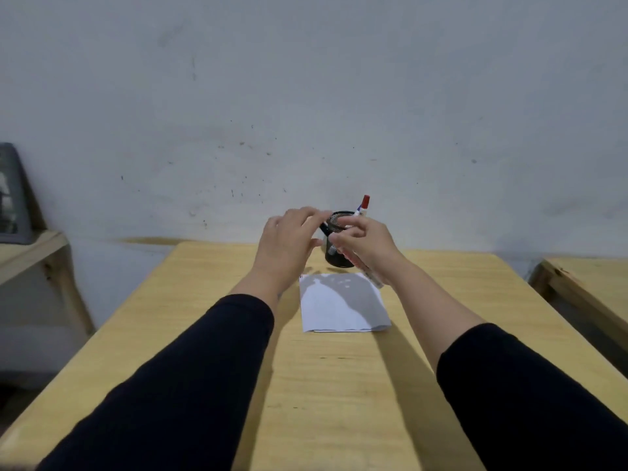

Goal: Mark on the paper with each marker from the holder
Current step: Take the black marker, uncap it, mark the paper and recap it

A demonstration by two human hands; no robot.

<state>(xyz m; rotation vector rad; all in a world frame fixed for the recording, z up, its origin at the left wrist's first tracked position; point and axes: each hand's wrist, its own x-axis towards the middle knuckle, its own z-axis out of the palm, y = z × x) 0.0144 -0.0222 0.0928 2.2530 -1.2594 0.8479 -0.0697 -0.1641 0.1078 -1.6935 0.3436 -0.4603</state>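
A pale wooden table (339,385) stands against a grey wall. On it lies a white paper (343,305), partly in shadow, and just beyond the paper stands a black mesh holder (336,258) near the far edge.

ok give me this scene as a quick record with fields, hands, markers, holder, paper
surface: wooden table
holder: black mesh cup standing upright beyond the paper
paper: white sheet lying flat, a small red mark at its far left corner
marker in holder: red-capped marker leaning out to the right
left hand: left hand raised by the holder, fingers at a dark cap
right hand: right hand closed around a clear-barrelled marker, its rear end over the paper's far right corner
stage: looks like capping or uncapping; which one cannot be told
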